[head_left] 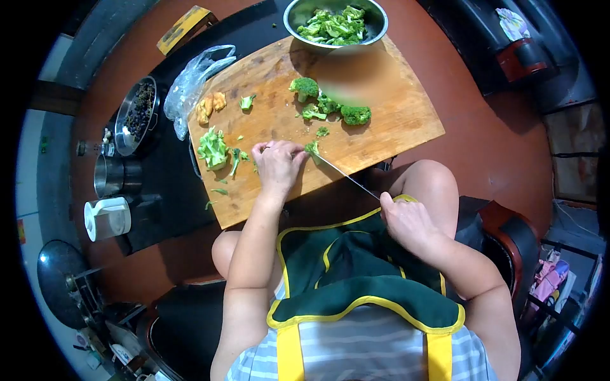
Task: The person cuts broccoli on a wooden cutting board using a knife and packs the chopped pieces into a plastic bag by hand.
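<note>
My right hand [410, 219] is closed round the handle of a knife [349, 177], its blade pointing up and left over the wooden board [375, 136]. The blade's tip meets a small broccoli piece [312, 148] near the board's front edge. My left hand [278, 162] lies just left of that piece, fingers bent together, fingertips beside it; whether they grip it is hard to tell. Broccoli florets [355, 115] sit farther back. A cut stalk [213, 149] and green scraps are to the left. A metal bowl [293, 28] behind holds cut broccoli.
At the board's left edge are yellowish lumps [204, 109] and a clear plastic bag [184, 93]. Farther left stand a colander of dark fruit [124, 130], a metal pot [109, 175] and a white pitcher [108, 218]. A blurred patch covers the board's back part.
</note>
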`<state>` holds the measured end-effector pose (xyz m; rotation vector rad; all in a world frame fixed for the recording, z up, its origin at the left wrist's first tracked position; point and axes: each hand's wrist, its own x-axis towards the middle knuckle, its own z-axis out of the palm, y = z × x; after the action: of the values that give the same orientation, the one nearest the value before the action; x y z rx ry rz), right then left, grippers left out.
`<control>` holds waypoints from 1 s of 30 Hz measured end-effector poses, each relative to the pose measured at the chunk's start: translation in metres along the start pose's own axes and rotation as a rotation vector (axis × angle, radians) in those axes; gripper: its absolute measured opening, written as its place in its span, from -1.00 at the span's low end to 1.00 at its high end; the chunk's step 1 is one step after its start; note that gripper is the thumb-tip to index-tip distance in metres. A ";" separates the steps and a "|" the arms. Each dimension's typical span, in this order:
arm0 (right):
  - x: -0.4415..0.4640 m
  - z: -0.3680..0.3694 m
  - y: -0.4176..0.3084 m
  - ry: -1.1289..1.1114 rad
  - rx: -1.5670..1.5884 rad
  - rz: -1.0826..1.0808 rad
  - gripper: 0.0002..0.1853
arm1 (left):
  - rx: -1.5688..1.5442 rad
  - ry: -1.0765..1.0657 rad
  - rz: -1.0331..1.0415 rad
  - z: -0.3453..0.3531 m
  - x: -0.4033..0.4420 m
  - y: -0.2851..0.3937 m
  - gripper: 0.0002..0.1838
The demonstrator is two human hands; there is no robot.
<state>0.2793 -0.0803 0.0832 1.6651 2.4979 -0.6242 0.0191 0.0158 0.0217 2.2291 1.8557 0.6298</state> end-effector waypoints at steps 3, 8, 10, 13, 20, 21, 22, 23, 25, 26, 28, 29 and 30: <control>0.003 0.002 0.003 -0.030 -0.014 0.032 -0.91 | -0.012 0.028 0.004 0.002 -0.002 -0.002 -0.87; 0.016 -0.005 0.019 -0.144 0.276 0.107 -0.83 | -0.030 0.058 0.026 0.006 -0.004 -0.007 -0.88; 0.020 0.007 0.028 -0.125 0.494 0.044 -0.73 | -0.013 0.052 0.021 0.004 -0.006 -0.007 -0.86; 0.023 -0.010 0.016 -0.466 0.713 0.387 -0.71 | 0.001 0.039 0.016 0.000 -0.008 -0.008 -0.87; 0.008 0.037 0.014 -0.083 0.649 0.142 -0.72 | -0.009 0.048 0.001 -0.002 -0.010 -0.010 -0.89; 0.007 0.034 0.009 -0.097 0.612 0.172 -0.73 | -0.005 0.051 0.002 -0.001 -0.011 -0.010 -0.89; 0.006 0.031 0.005 -0.110 0.574 0.201 -0.74 | -0.001 0.055 0.002 -0.001 -0.011 -0.010 -0.89; 0.006 0.030 0.002 -0.124 0.536 0.231 -0.74 | 0.004 0.063 0.007 -0.001 -0.010 -0.010 -0.89; 0.006 0.030 -0.003 -0.076 0.402 0.229 -0.78 | 0.012 0.079 0.014 -0.001 -0.011 -0.011 -0.89; 0.005 0.027 -0.008 -0.060 0.301 0.216 -0.79 | 0.006 0.096 0.006 0.000 -0.011 -0.012 -0.89; 0.003 0.021 -0.013 -0.021 0.156 0.181 -0.80 | -0.006 0.131 -0.009 0.003 -0.011 -0.016 -0.89; 0.002 0.019 -0.016 0.000 0.113 0.159 -0.81 | 0.003 0.121 -0.009 0.002 -0.012 -0.017 -0.89; 0.001 0.017 -0.017 0.022 0.069 0.138 -0.82 | 0.012 0.111 -0.008 0.001 -0.013 -0.017 -0.88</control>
<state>0.2606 -0.0909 0.0725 1.8588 2.3755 -0.6883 0.0024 0.0073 0.0114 2.2352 1.9240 0.7580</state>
